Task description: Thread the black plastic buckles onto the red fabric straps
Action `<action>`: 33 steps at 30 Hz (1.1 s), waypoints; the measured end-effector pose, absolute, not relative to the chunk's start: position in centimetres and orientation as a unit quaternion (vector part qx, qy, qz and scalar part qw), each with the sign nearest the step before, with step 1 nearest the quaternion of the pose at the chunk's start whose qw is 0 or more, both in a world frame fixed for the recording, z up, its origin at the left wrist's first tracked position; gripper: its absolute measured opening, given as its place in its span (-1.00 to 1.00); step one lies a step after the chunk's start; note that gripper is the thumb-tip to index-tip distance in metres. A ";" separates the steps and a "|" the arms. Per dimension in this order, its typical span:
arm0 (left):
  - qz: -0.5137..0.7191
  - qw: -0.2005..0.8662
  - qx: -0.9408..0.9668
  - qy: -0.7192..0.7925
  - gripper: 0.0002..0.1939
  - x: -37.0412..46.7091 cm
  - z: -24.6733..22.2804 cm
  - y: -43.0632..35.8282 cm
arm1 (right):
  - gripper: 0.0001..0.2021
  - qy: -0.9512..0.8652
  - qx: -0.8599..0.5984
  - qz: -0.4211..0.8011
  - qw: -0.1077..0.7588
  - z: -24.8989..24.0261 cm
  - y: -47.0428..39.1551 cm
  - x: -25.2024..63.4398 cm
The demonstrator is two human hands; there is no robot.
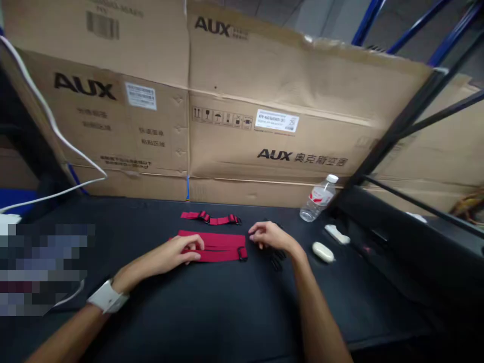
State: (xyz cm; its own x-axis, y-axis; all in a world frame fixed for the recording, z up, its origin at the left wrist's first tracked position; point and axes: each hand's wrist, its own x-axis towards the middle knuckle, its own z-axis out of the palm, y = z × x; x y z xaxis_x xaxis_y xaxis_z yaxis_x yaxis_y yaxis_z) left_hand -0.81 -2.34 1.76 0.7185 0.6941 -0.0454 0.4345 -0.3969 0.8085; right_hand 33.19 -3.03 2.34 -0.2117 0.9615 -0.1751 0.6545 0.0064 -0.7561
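Observation:
Folded red webbing straps lie flat on the black table, with a black buckle at their right end. My left hand is closed over their left end, thumb and forefinger on the webbing. Just right of the straps, my right hand hovers low with curled fingers; whatever may be between its fingertips is too small to make out. Several black plastic buckles lie under and beside that hand, partly hidden by it. Behind the folded straps is a shorter red strap fitted with black buckles.
A clear plastic bottle stands tilted in view at the back right. Nearer are a white oval object and a white piece. Cardboard boxes wall off the back. A white cable hangs at left; metal rails rise at right.

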 end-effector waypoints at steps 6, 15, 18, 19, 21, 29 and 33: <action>0.146 0.379 0.846 0.346 -0.75 -0.6 1.6 -2.7 | -0.70 -0.632 -0.743 0.009 0.220 0.9 -2.3 37.4; 0.156 0.404 0.845 0.314 -0.70 -0.6 2.2 -2.8 | -0.82 -0.618 -0.739 0.044 0.263 0.1 -1.7 38.0; 0.177 0.424 0.830 0.315 -0.69 -0.3 2.2 -2.9 | -0.91 -0.608 -0.701 0.132 0.347 1.3 -1.5 36.6; 0.181 0.429 0.824 0.321 -0.68 -0.2 2.1 -3.0 | -0.90 -0.607 -0.675 0.173 0.382 1.8 -1.5 35.6; 0.195 0.434 0.812 0.338 -0.66 0.2 1.9 -3.1 | -0.82 -0.617 -0.586 0.287 0.440 2.5 -1.9 32.8; 0.241 0.453 0.793 0.328 -0.74 1.4 0.9 -3.1 | -0.71 -0.607 -0.337 0.606 0.388 1.5 -4.7 20.8; 0.277 0.442 0.787 0.329 -0.83 1.3 0.8 -2.8 | -0.60 -0.601 -0.325 0.609 0.404 0.5 -5.0 20.3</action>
State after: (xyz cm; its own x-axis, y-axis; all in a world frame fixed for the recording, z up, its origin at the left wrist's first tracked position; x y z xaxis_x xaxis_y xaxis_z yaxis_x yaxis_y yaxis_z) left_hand 1.32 -2.84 0.79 0.6303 0.7625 0.1461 0.2724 -0.3934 0.8781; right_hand 20.28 -4.99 0.54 -0.4623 0.8823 0.0886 -0.1004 0.0472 -0.9938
